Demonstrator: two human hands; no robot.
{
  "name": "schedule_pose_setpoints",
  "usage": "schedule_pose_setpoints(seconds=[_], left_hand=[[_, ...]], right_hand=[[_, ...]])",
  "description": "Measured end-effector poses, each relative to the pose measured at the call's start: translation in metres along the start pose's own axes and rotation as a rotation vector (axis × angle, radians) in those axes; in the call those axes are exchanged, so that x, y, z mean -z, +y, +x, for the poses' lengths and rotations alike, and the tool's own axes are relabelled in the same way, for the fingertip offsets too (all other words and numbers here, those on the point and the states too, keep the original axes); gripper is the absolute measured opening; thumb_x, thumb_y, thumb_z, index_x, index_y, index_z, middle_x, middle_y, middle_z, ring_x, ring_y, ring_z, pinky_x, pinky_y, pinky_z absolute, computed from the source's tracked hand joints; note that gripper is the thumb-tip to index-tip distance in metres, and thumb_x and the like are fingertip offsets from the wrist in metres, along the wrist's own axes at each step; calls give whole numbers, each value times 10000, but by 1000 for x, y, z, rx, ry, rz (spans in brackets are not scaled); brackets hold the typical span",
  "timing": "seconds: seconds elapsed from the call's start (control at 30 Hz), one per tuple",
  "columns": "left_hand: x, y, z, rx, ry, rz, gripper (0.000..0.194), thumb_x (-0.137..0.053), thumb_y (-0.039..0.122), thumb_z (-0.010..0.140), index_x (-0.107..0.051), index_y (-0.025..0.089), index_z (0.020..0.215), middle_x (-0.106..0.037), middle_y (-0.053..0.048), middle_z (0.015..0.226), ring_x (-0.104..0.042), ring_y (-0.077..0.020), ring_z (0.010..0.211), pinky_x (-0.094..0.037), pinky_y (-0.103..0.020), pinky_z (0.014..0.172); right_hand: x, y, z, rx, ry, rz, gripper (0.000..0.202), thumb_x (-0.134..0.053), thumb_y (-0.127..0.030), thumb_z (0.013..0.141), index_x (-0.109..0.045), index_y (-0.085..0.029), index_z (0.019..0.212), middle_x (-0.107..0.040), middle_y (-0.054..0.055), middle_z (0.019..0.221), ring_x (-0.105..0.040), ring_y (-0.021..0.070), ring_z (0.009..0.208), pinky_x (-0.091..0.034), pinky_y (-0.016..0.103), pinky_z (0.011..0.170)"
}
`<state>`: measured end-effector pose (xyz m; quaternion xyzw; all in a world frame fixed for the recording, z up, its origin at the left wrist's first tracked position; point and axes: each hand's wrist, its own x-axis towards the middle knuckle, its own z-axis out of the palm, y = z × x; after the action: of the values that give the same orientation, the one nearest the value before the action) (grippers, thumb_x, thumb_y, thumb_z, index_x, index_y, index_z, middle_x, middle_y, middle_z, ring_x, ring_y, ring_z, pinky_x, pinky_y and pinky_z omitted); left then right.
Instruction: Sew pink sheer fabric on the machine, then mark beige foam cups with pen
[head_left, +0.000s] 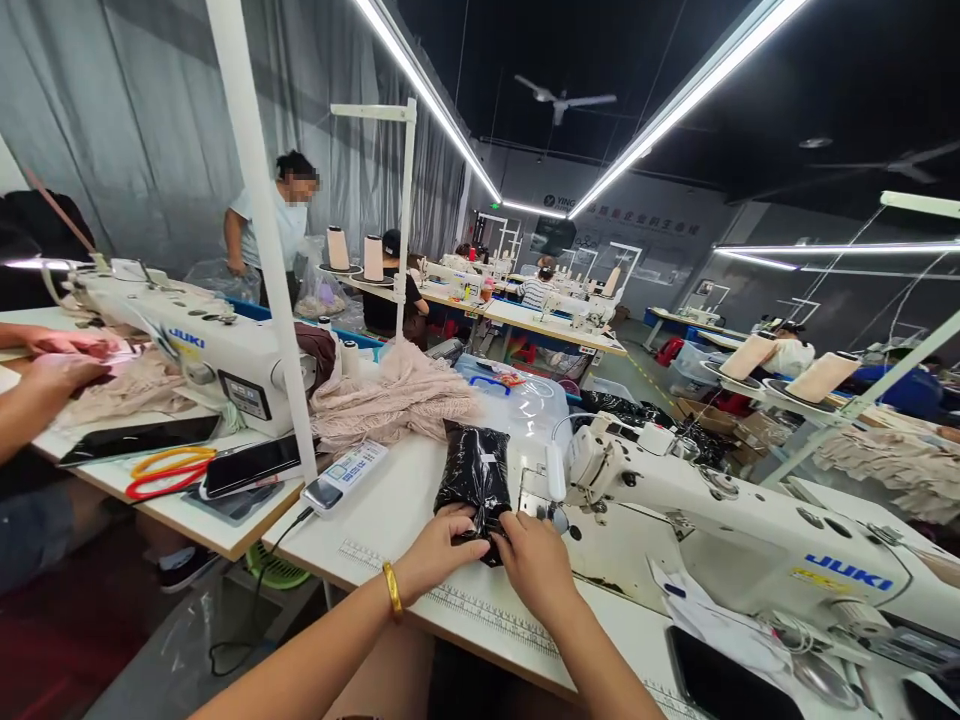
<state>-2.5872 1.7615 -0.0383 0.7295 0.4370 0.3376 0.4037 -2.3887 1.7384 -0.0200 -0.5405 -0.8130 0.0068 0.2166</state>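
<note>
A shiny black plastic bag [474, 462] lies on the white sewing table in front of me, plump at its far end and gathered at its near end. My left hand [448, 545], with a gold bracelet on the wrist, grips the gathered end from the left. Opposite it, my right hand [534, 552] pinches the same end from the right, its fingers partly hidden. Just to the right stands the needle end of a white JUKI sewing machine [720, 520]. A ruler strip [487, 610] runs along the table's front edge.
Left of the bag lie a white device [349, 480] with a cable and a heap of beige ruffled fabric [397, 395]. A neighbour's hands [67, 360] work at another JUKI machine [202, 345]. Orange and red scissors [169, 470] and phones lie nearby. A dark phone [727, 675] sits front right.
</note>
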Motion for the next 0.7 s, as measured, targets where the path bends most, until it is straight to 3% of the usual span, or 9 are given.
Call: schedule_pose_setpoints(seconds=[0.1,0.2,0.27,0.3,0.37,0.43,0.5,0.63,0.7], left_hand=[[-7,-3,-7,18,-20,42,238,-688,448,877,-757,224,834,-644,-115,1472,-463,-321,1474,-356,-482,1230],[-1,3,-31,-24,-105,124,169,-822,406,768,-777,251,819,-529,-87,1609,-373,-396,1544,-286,-597,1245],[18,14,-48,-109,-221,220,343,-890,420,705,-798,327,1022,-553,-64,1590,-471,-421,1479,-283,-639,1228],[31,22,-52,-146,-258,250,447,-874,445,738,-770,370,1166,-640,-58,1507,-585,-390,1382,-337,-601,1208],[63,40,-47,-147,-215,229,369,-739,510,887,-747,374,1230,-807,-23,1199,-745,-277,1100,-519,-421,1035],[93,57,-22,-152,-97,238,305,-591,527,991,-780,312,1097,-817,-4,1060,-749,-220,984,-556,-327,904],[110,66,20,-180,44,333,335,-523,482,1024,-764,256,1079,-794,-33,1103,-710,-232,1037,-535,-351,951],[101,53,106,-76,71,442,278,-563,412,1046,-723,199,1126,-737,-88,1182,-668,-246,1110,-521,-454,1035],[89,37,135,-6,44,490,311,-644,416,1022,-680,171,1211,-699,-95,1240,-679,-249,1105,-562,-489,997]], right_hand=[[-5,-10,6,28,-2,-69,151,-521,-223,1041,-611,-232,921,-734,60,866,-698,252,802,-380,326,733],[-2,1,-7,32,31,-113,264,-434,-324,1104,-596,-246,911,-725,33,782,-700,234,712,-375,311,646],[5,26,-29,16,72,-146,323,-388,-362,1118,-591,-252,892,-721,30,748,-696,230,658,-386,307,609],[8,42,-42,1,91,-164,328,-371,-358,1116,-603,-252,910,-730,38,749,-687,233,615,-390,310,581],[11,74,-66,-52,175,-248,334,-344,-352,1112,-652,-258,1022,-755,68,809,-708,266,650,-464,346,602],[9,93,-79,-53,276,-315,322,-411,-403,1085,-682,-269,1198,-780,146,1049,-744,354,888,-554,456,719],[1,90,-75,36,344,-231,317,-489,-377,1061,-665,-299,1313,-744,168,1260,-717,393,1107,-580,532,852],[-34,31,-40,347,339,131,447,-571,-236,1021,-615,-389,1438,-772,85,1266,-749,312,1134,-619,454,964],[-55,1,-29,371,316,166,494,-624,-242,993,-613,-381,1467,-769,82,1291,-762,317,1123,-648,432,935]])
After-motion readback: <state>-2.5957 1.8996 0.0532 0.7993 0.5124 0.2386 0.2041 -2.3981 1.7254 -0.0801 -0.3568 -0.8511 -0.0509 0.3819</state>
